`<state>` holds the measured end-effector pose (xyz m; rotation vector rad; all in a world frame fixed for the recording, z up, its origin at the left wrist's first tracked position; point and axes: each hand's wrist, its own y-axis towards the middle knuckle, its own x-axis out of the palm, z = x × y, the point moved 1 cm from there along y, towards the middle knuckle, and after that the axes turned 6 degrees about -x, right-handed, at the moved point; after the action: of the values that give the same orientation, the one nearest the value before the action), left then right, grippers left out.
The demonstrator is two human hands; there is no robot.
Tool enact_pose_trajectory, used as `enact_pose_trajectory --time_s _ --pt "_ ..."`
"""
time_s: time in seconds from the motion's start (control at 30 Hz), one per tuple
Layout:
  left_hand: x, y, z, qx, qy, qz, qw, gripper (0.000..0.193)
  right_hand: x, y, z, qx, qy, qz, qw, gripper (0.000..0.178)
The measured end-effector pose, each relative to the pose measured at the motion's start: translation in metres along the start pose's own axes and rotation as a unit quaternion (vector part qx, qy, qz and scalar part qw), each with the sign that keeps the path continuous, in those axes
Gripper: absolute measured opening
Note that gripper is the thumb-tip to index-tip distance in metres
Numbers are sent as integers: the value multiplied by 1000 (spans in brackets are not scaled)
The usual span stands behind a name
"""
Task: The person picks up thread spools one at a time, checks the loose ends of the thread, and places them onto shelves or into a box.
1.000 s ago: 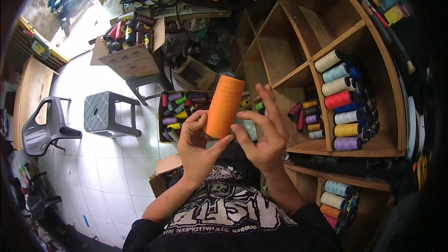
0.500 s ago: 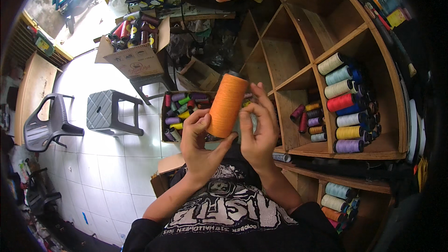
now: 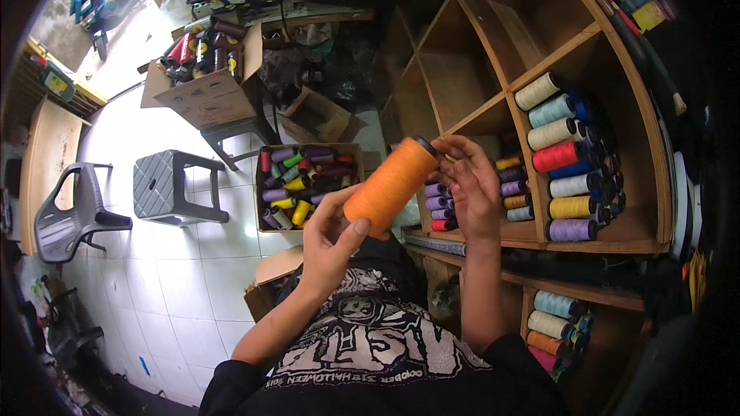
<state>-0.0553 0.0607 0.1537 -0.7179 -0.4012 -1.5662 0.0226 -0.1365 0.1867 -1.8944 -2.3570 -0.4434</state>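
Note:
A large spool of orange thread (image 3: 391, 185) is held tilted in front of my chest, its black end up and to the right. My left hand (image 3: 327, 235) grips it round the lower end, thumb along the near side. Beside the black end is my right hand (image 3: 473, 185), its fingers bent and drawn together. Whether it pinches a loose thread there is too small to make out. Behind the spool, an open cardboard box (image 3: 260, 208) on the floor holds several thread spools in mixed colours.
At the right stands a wooden cubby shelf (image 3: 512, 86) with stacked spools (image 3: 556, 156) in one compartment. Lower shelving holds further spools (image 3: 552, 325). A grey stool (image 3: 158, 185) and a plastic armchair (image 3: 81, 219) are at left. Another spool-filled cardboard box (image 3: 204, 104) sits farther back.
The spool has tipped further to the right. My right hand has moved right and up to its black end, while my left hand still grips the lower end.

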Motion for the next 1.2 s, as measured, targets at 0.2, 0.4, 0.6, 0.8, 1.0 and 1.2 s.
enact_pose_trajectory --time_s 0.2,0.4,0.6,0.8,1.0,1.2 --pt "-4 16 -12 -13 227 -14 974 53 -44 -16 13 117 -88 -126 981 43" --pt "-24 25 -52 -92 297 60 948 60 -118 -39 79 120 -197 127 965 38" --pt "-30 31 -66 -138 375 91 912 61 -247 -12 112 -25 -547 285 787 37" --pt "-35 40 -89 -178 371 121 903 59 -372 33 140 -25 -764 261 589 45" --pt "-31 52 -112 -241 358 160 888 56 -453 52 165 143 -838 172 498 43" --pt "-21 68 -114 -238 345 173 891 56 -482 56 185 136 -850 147 488 46"
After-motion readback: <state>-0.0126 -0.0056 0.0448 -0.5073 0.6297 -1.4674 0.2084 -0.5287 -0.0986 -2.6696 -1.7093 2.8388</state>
